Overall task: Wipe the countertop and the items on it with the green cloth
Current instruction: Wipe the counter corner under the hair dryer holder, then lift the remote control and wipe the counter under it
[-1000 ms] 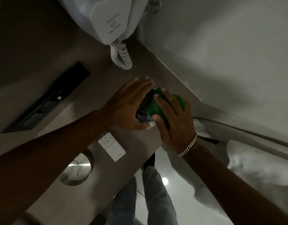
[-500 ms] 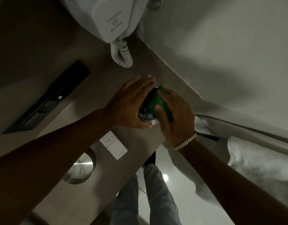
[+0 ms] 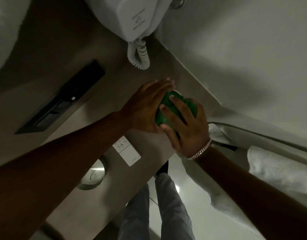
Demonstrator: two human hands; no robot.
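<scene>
The green cloth is bunched over a small item near the right end of the grey-brown countertop. The item itself is hidden under cloth and hands. My right hand, with a chain bracelet at the wrist, grips the cloth from the right, fingers spread over it. My left hand presses against the item's left side with straight fingers, touching the cloth and my right thumb.
A white wall-mounted hair dryer with a coiled cord hangs just behind the hands. On the counter are a black recessed slot, a white control panel and a round steel lid. White towels lie at the right.
My right hand has pushed the green cloth up and over the item. The dark, silvery item seen between the hands before is now covered. My left hand stayed in place.
</scene>
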